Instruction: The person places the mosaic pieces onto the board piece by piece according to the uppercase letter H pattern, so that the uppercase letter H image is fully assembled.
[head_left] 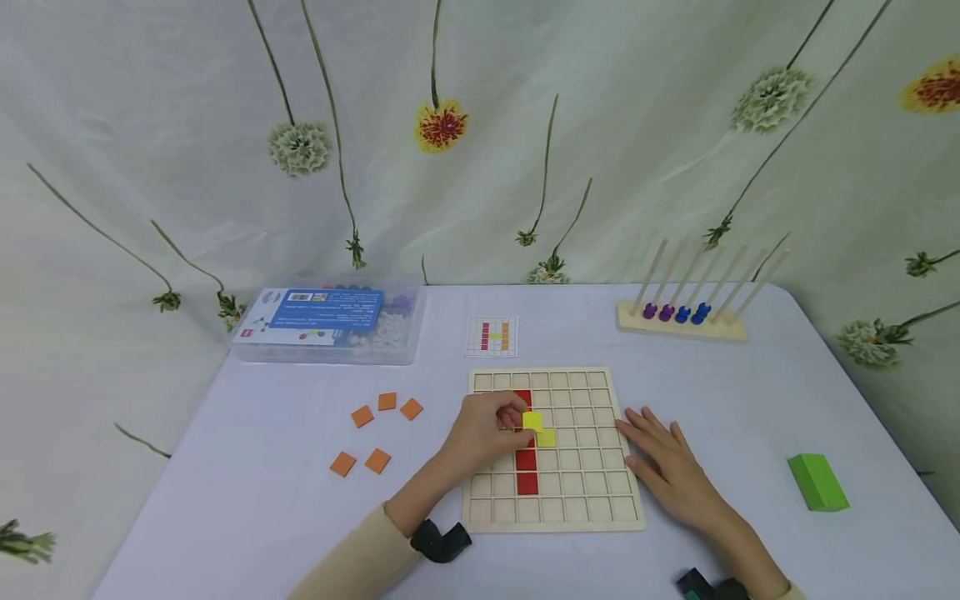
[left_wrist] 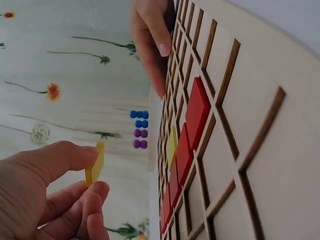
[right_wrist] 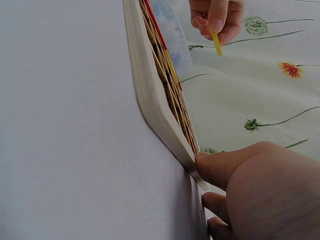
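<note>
My left hand (head_left: pixel 486 427) pinches a yellow square tile (head_left: pixel 533 420) between thumb and fingertips. In the left wrist view this tile (left_wrist: pixel 97 163) is held up off the wooden grid board (head_left: pixel 587 508). On the board a column of red tiles (head_left: pixel 527 483) fills several cells, partly hidden behind the left hand. One more yellow tile (head_left: pixel 547 437) lies in a cell just right of that column. My right hand (head_left: pixel 673 477) rests at the board's right edge with its fingers extended, thumb touching the rim in the right wrist view.
Several orange tiles (head_left: pixel 378 460) lie loose left of the board. A small pattern card (head_left: pixel 492 337) lies behind it. A clear plastic box (head_left: pixel 330 327) stands back left, a pegged stand with beads (head_left: pixel 682 321) back right. A green block (head_left: pixel 817 483) sits far right.
</note>
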